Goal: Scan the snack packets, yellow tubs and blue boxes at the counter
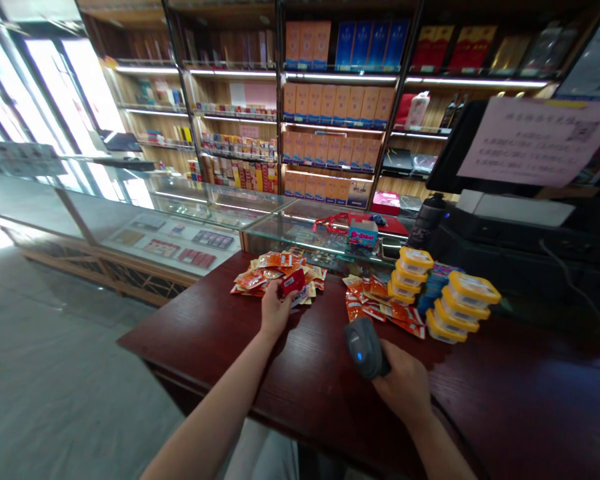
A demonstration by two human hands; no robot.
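My left hand (276, 308) pinches a small red packet (293, 283) with a pale label, at the front of a pile of orange snack packets (260, 275). My right hand (405, 383) is wrapped round the handle of a dark grey barcode scanner (364, 348), which shows a blue light. The scanner's head is held over the dark wooden counter (305, 360), right of the left hand. Just beyond it lies a second pile of orange packets (375, 301).
Stacked yellow-lidded tubs (463, 303) stand right of the second pile. Behind are a small turquoise box (363, 233), a black bottle (427, 220) and a monitor with a pink paper notice (535, 141). Glass display cases (195, 200) run along the back left. A cable (455, 427) trails from the scanner.
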